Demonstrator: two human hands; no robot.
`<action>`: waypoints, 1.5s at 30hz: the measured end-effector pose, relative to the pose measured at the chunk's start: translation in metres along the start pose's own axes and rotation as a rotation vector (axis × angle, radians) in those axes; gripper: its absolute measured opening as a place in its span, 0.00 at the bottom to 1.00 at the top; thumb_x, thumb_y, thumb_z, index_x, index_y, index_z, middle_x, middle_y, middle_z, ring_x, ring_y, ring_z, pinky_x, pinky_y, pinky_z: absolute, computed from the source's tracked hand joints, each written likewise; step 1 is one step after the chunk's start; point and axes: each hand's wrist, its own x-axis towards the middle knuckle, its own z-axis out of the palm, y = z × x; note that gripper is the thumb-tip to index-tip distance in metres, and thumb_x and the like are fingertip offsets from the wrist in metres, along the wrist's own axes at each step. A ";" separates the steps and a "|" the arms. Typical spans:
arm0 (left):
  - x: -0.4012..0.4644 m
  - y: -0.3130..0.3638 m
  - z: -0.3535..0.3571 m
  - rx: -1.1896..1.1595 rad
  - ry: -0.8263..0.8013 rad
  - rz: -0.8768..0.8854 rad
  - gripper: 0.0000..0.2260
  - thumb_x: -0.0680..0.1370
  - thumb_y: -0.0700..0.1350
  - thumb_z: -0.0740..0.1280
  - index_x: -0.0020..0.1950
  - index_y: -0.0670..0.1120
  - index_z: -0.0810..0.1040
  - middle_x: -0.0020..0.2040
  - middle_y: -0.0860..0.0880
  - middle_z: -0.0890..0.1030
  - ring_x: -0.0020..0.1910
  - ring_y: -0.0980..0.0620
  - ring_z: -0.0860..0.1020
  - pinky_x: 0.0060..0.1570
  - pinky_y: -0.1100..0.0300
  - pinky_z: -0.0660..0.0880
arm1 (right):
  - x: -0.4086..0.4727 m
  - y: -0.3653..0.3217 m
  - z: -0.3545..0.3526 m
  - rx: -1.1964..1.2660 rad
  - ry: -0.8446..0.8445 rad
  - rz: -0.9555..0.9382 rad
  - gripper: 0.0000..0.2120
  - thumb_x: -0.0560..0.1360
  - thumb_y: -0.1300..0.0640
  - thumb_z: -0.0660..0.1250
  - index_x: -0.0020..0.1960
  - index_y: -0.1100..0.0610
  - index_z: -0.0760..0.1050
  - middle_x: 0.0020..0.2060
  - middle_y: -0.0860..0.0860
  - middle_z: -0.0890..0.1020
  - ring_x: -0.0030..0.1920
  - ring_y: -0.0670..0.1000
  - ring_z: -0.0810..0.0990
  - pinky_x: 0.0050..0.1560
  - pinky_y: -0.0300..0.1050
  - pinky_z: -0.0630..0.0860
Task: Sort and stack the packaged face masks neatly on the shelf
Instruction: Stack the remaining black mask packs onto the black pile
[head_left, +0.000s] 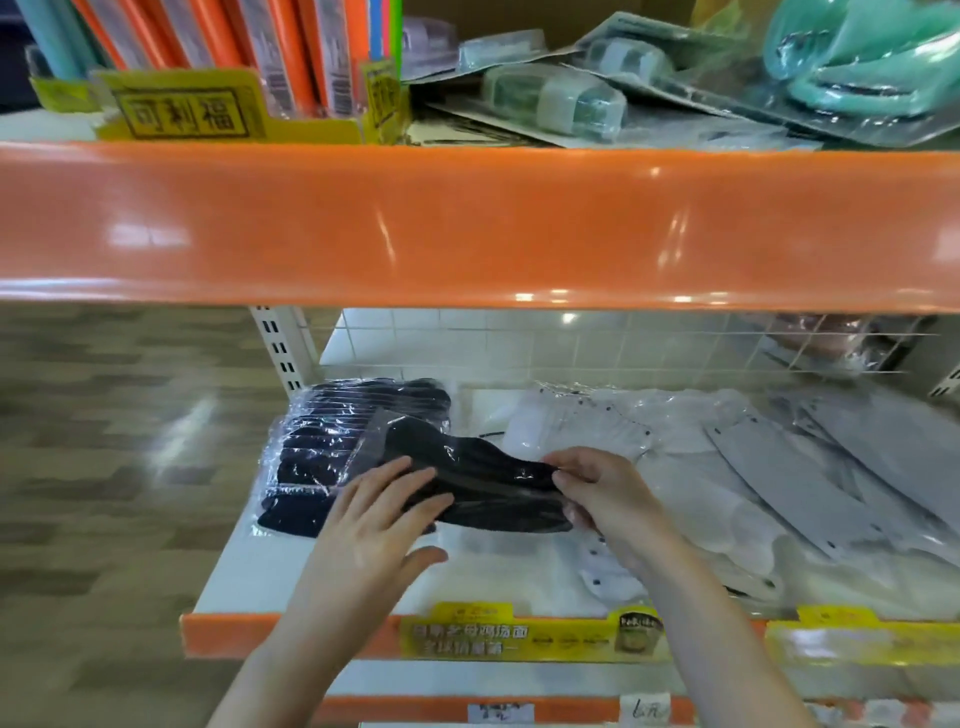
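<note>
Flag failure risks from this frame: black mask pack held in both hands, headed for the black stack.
1. The black mask pack sags between the left hand and right hand; the glossy wrap could slip, especially since the left fingers lie fairly flat on it.
2. The black stack sits at the shelf's left edge, fanned rather than squared; a nudge might push packs off.
3. White and grey packs lie loose and overlapping beside it; the right forearm could drag them.

My left hand (382, 512) lies flat, fingers straight and spread, palm down. My right hand (597, 493) curls, thumb and fingertips pinching. Both bare forearms reach forward, converging, hands slightly apart.
</note>
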 end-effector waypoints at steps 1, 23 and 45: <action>-0.001 0.002 -0.001 0.020 -0.035 0.016 0.18 0.72 0.54 0.63 0.54 0.47 0.83 0.58 0.48 0.81 0.62 0.47 0.72 0.60 0.52 0.66 | 0.000 -0.003 0.004 0.025 -0.053 0.023 0.13 0.79 0.69 0.61 0.45 0.55 0.80 0.33 0.49 0.81 0.24 0.42 0.71 0.25 0.34 0.66; -0.044 -0.066 0.010 0.283 -0.077 -0.245 0.23 0.68 0.37 0.54 0.54 0.44 0.84 0.56 0.44 0.83 0.56 0.42 0.81 0.56 0.53 0.67 | 0.004 0.035 0.125 -1.057 -0.153 -0.761 0.22 0.70 0.63 0.69 0.63 0.51 0.75 0.57 0.47 0.77 0.58 0.52 0.75 0.59 0.47 0.72; -0.048 -0.081 0.015 0.337 -0.308 -0.405 0.31 0.54 0.35 0.81 0.55 0.49 0.84 0.56 0.42 0.82 0.55 0.39 0.80 0.47 0.43 0.77 | 0.013 0.073 0.136 -0.981 0.096 -0.902 0.10 0.68 0.49 0.68 0.48 0.50 0.80 0.47 0.44 0.77 0.49 0.48 0.77 0.47 0.42 0.77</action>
